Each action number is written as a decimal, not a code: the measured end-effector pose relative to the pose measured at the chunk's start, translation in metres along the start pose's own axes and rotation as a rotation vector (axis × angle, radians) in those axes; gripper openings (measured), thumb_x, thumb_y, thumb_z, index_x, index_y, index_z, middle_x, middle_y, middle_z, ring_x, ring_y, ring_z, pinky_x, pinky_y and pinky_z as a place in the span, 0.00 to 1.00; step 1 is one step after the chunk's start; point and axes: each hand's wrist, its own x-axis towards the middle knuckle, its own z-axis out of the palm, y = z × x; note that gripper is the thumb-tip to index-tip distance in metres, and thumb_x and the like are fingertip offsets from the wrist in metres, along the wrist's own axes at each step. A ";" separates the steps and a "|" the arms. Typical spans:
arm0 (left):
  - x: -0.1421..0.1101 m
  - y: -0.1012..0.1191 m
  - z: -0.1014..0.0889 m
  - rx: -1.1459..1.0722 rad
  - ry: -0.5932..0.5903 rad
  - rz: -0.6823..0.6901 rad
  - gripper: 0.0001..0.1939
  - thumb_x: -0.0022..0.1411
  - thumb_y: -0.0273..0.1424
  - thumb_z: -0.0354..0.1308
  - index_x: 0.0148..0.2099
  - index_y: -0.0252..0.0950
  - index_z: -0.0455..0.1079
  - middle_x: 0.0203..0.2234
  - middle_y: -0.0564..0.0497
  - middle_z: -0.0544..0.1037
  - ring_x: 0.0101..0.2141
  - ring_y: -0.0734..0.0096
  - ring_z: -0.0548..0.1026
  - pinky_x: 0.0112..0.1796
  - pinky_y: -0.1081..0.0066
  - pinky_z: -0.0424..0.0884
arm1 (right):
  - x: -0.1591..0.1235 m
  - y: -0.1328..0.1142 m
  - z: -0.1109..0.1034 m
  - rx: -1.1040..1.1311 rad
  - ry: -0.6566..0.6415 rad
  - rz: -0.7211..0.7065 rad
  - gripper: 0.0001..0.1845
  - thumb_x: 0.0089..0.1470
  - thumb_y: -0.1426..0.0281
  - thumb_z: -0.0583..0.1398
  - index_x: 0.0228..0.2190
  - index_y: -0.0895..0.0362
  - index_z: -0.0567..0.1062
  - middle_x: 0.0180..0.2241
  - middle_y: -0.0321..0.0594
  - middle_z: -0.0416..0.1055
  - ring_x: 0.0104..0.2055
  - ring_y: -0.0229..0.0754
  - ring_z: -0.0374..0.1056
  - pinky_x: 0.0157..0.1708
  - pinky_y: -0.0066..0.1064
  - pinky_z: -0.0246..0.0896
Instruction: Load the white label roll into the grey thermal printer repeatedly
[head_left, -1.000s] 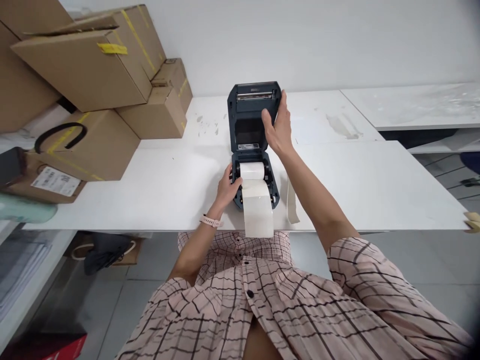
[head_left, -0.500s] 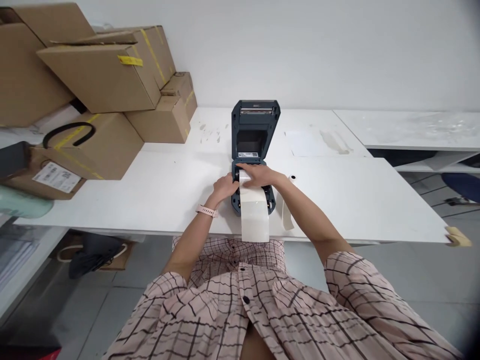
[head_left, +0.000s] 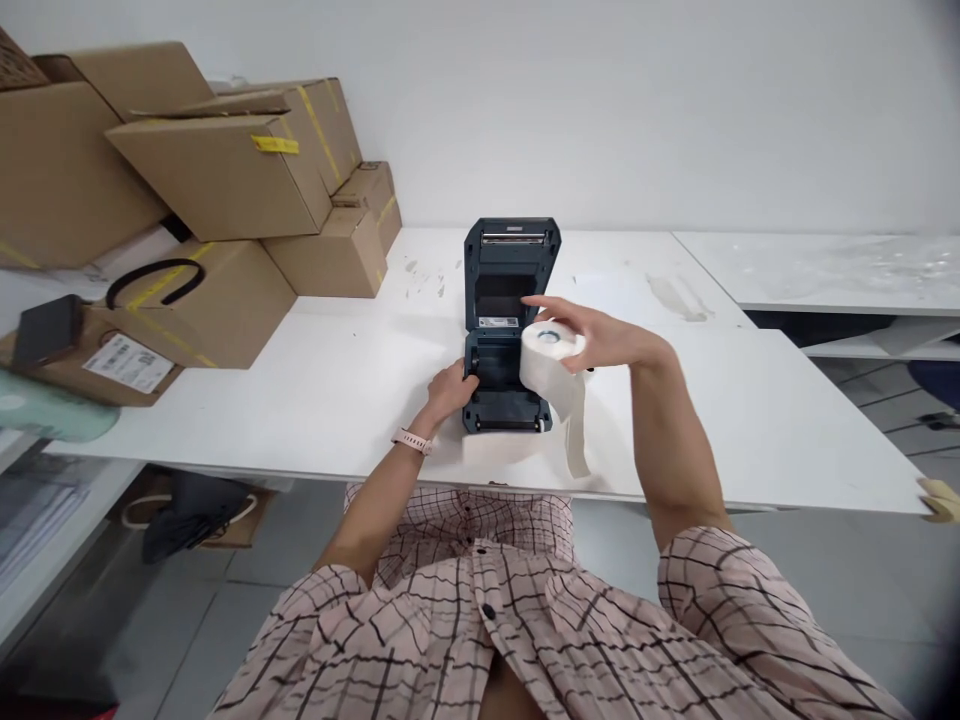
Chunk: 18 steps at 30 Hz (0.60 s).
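A dark label printer (head_left: pixel 495 258) stands on the white table with its lid tilted up and its roll bay bare. My left hand (head_left: pixel 448 390) grips the left side of its base, thumb over the rim. Held up at the printer's right side is a white label roll (head_left: pixel 538 372), its core facing up. My right hand (head_left: pixel 609 340) has its fingers around that roll. A loose label end trails from the roll towards the table's front edge. Beside it hangs a narrow paper strip (head_left: pixel 576 445), its upper part hidden behind the roll and my right hand.
Cardboard boxes (head_left: pixel 225 170) are stacked on the left of the table (head_left: pixel 360 400). A green cylinder (head_left: pixel 60 405) lies at the far left. A white sheet (head_left: pixel 611 290) lies behind my right hand. A tan piece (head_left: pixel 939 498) sticks out at the table's right corner.
My right hand left the lid, reached into the bay and lifted the label roll out to the right. My left hand stays on the printer's left side. The view has shifted slightly.
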 end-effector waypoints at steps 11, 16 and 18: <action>-0.005 0.004 0.000 -0.064 0.006 -0.029 0.24 0.63 0.32 0.48 0.59 0.38 0.72 0.49 0.41 0.83 0.47 0.47 0.80 0.45 0.57 0.73 | -0.009 0.090 0.013 0.070 0.341 0.269 0.48 0.44 0.64 0.69 0.66 0.47 0.63 0.68 0.47 0.62 0.69 0.61 0.59 0.60 0.51 0.66; -0.001 0.001 0.002 -0.077 0.016 -0.052 0.24 0.62 0.32 0.49 0.58 0.39 0.73 0.47 0.42 0.83 0.47 0.47 0.80 0.45 0.58 0.73 | 0.007 0.117 0.041 0.093 0.395 0.379 0.51 0.39 0.64 0.70 0.66 0.51 0.65 0.66 0.51 0.65 0.69 0.64 0.59 0.60 0.55 0.66; -0.001 0.000 0.003 -0.089 0.019 -0.056 0.23 0.62 0.32 0.50 0.57 0.39 0.74 0.44 0.42 0.84 0.46 0.47 0.80 0.45 0.58 0.73 | 0.001 0.123 0.047 0.126 0.425 0.392 0.52 0.38 0.60 0.73 0.65 0.51 0.66 0.66 0.51 0.65 0.68 0.63 0.61 0.64 0.56 0.62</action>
